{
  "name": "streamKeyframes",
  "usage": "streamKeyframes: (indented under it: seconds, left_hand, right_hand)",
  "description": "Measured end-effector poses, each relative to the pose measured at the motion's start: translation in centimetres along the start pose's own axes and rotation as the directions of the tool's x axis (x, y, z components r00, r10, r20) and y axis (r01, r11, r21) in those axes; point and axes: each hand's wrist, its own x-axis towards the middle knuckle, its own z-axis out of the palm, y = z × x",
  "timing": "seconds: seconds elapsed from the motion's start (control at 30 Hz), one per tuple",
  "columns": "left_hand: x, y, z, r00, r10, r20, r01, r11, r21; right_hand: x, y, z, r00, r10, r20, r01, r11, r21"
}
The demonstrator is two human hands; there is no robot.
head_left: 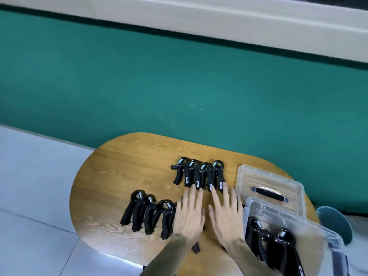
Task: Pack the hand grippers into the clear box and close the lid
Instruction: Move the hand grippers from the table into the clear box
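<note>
Several black hand grippers (196, 173) with steel springs lie in a row at the back of the oval wooden table (119, 170). A second row of hand grippers (147, 212) lies at the front left. My left hand (189, 216) and my right hand (226, 215) are flat, fingers spread, fingertips at the handle ends of the back row; neither holds anything. My left hand covers part of the front row. The clear box (310, 226) stands at the right with two hand grippers (272, 246) inside. Its clear lid (268, 176) with a dark handle lies behind it.
A green wall panel (179, 86) rises just behind the table. Pale floor tiles (35, 196) lie to the left. A round teal stool (336, 222) pokes out at the table's right end. A small dark object (196, 248) lies on the table under my left wrist.
</note>
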Motion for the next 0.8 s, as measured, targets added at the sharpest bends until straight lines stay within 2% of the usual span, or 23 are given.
streamKeyframes:
  seconds: [0.27,0.43,0.63,0.8]
  left_hand:
    - [-2.5,-10.0,0.4,0.991,-0.128,0.036,0.127,0.992,0.017]
    - [-2.9,-14.1,1.1,0.979,-0.2,0.046,0.202,0.978,-0.051]
    - [-1.6,-18.0,2.1,0.941,-0.295,0.168,0.288,0.955,0.064]
    - [-0.3,-20.0,4.1,0.937,-0.316,0.148,0.309,0.948,0.071]
  right_hand:
    - [2.4,-7.3,1.4,0.988,-0.061,0.139,0.071,0.995,-0.066]
    - [4.9,-10.9,4.3,0.962,-0.155,0.224,0.17,0.984,-0.05]
    - [8.6,-13.6,7.7,0.944,-0.193,0.267,0.211,0.977,-0.04]
    - [11.8,-13.9,10.6,0.934,-0.215,0.286,0.237,0.97,-0.046]
